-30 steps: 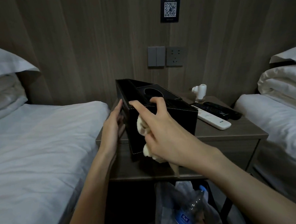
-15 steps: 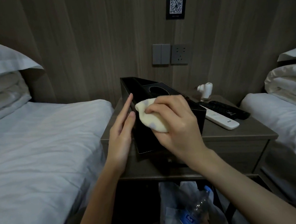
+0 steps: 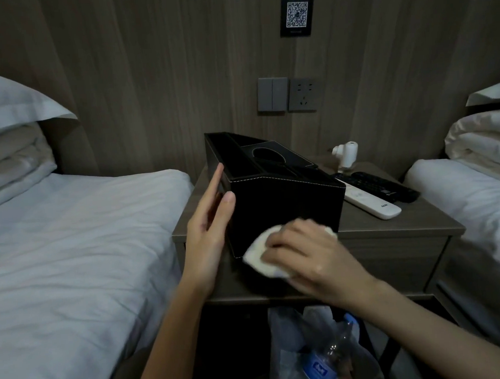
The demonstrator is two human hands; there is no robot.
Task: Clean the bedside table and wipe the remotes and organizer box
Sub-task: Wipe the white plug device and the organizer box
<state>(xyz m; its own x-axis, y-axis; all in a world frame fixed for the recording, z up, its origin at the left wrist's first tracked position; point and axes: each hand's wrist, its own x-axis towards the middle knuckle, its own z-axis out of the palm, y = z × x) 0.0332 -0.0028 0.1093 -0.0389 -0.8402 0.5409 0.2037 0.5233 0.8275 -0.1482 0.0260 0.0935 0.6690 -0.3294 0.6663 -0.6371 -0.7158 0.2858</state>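
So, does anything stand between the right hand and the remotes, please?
Nothing visible: the right hand holds the cloth on the front of the organizer box, and the white remote and black remote lie on the table right of it.

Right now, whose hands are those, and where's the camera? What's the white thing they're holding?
They are a person's two bare hands, no machine. The camera sits on the person's head, looking down. The left hand lies flat against the side of a black box. The right hand curls its fingers round a white cloth and presses it low on the box's front. The box stands on a table. Beside it lie a white remote and a black remote.
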